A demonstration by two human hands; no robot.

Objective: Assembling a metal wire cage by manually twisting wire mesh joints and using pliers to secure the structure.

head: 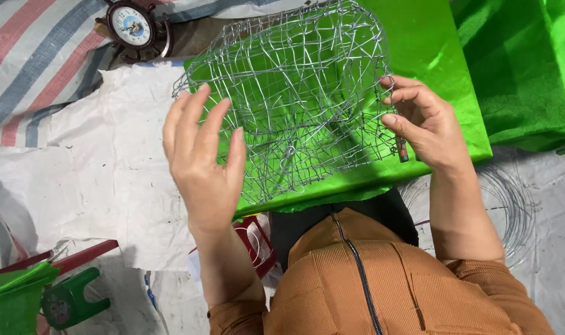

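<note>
A rounded frame of bent silver wire mesh [301, 87] rests on shiny green cloth [428, 56]. My left hand [202, 158] is flat against the frame's left side, fingers spread and pointing up. My right hand [422, 124] pinches the wire at the frame's right edge with thumb and fingers. A small dark tool with a red end [402, 149] sticks out below that hand's palm. My orange zip jacket [382, 279] fills the bottom middle.
A round clock in a dark wheel-shaped frame [132, 28] lies at top left on a striped tarp [34, 56]. White sheeting [96, 174] covers the floor. A coil of wire [512, 205] lies at right. More green cloth [524, 68] is piled at top right. A green plastic stool [71, 301] is at bottom left.
</note>
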